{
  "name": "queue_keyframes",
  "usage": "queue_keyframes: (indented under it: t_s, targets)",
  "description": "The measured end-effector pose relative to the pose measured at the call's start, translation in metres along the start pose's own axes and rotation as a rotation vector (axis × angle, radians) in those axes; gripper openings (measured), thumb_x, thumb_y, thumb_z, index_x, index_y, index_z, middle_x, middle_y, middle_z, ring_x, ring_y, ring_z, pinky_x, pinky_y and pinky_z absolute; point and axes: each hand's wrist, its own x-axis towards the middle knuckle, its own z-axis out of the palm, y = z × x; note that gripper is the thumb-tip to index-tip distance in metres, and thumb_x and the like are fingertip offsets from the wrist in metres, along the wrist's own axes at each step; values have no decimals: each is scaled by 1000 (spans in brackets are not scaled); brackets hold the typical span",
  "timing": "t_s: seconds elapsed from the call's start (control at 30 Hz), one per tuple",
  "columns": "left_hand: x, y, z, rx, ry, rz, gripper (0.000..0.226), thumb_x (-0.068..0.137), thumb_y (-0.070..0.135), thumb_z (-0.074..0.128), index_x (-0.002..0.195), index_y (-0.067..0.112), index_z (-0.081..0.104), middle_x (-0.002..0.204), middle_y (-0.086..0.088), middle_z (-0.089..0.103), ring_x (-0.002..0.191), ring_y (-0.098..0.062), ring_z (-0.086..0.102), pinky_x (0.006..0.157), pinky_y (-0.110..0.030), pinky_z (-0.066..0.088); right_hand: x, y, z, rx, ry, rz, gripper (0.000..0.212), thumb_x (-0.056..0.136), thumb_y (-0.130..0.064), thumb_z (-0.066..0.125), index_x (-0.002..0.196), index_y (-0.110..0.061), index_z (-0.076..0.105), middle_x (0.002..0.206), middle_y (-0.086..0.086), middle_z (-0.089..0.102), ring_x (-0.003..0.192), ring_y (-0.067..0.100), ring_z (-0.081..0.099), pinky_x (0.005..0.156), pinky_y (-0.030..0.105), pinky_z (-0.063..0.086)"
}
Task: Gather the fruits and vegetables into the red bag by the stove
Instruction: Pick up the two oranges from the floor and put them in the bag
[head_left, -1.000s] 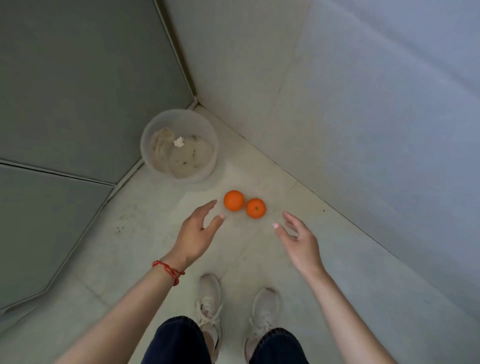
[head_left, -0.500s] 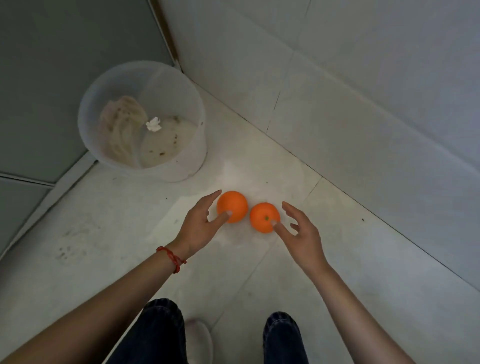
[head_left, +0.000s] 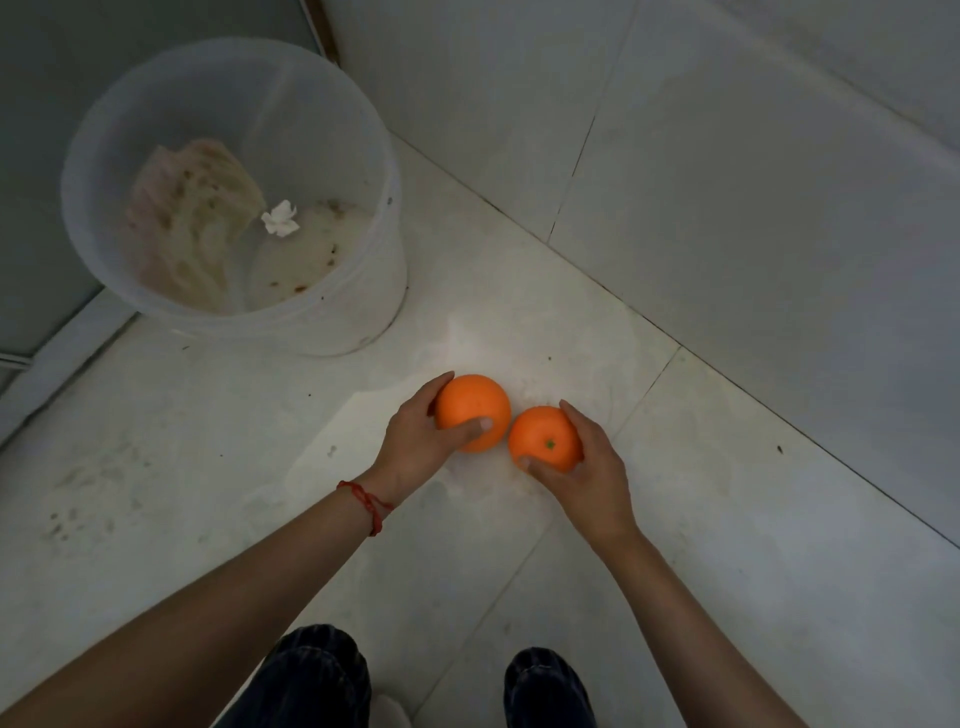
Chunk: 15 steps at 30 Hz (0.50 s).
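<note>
Two oranges lie side by side on the pale tiled floor near a wall corner. My left hand (head_left: 415, 441), with a red cord at its wrist, wraps its thumb and fingers around the left orange (head_left: 474, 408). My right hand (head_left: 592, 473) grips the right orange (head_left: 545, 439), whose green stem dot faces up. Both fruits rest on the floor and nearly touch each other. The red bag and the stove are out of view.
A translucent white bucket (head_left: 363, 312) holding a crumpled bag and scraps stands just behind and left of the oranges. A tiled wall (head_left: 727, 182) rises at the right, a dark panel (head_left: 41, 78) at the left. My knees (head_left: 317, 670) are at the bottom.
I have crouched lower and closer. Both hands went from open and reaching to closed around the two oranges.
</note>
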Motion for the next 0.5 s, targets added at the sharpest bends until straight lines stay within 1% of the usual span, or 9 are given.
queue_keyframes:
  t_s: [0.1,0.23,0.27,0.37,0.5]
  targets:
    - [1,2,0,-48,5,-33,71,72,26,76,135,20,42,137,-3,46,122,-21,46,101,-39,42,0,-1,1,20,21,30,75,69,-23,79,134,-20,43,134,-1,49,111,3,42,93,19,35]
    - [-4,7,-3,-109,13,-73,66,72,24,76,131,18,46,128,-3,52,117,-23,51,98,-43,46,-2,-6,-4,93,52,102,73,68,-22,79,133,-21,45,135,2,50,111,8,47,100,30,42]
    - [-8,9,-4,-118,16,-82,65,72,24,76,130,19,47,125,-3,52,115,-23,52,97,-44,47,-3,-9,-7,112,59,118,72,69,-21,79,133,-22,45,134,1,50,112,10,48,99,31,43]
    - [-24,18,-10,-145,21,-106,65,72,24,76,131,18,47,122,-1,51,112,-23,53,94,-43,49,-12,-21,-18,168,83,152,69,70,-19,78,132,-22,47,132,0,51,113,13,50,93,25,42]
    - [-56,35,-18,-210,28,-126,64,73,21,75,130,19,47,125,-1,51,109,-22,55,92,-39,49,-32,-44,-35,238,82,167,66,71,-16,77,131,-22,48,131,0,52,107,8,49,90,23,43]
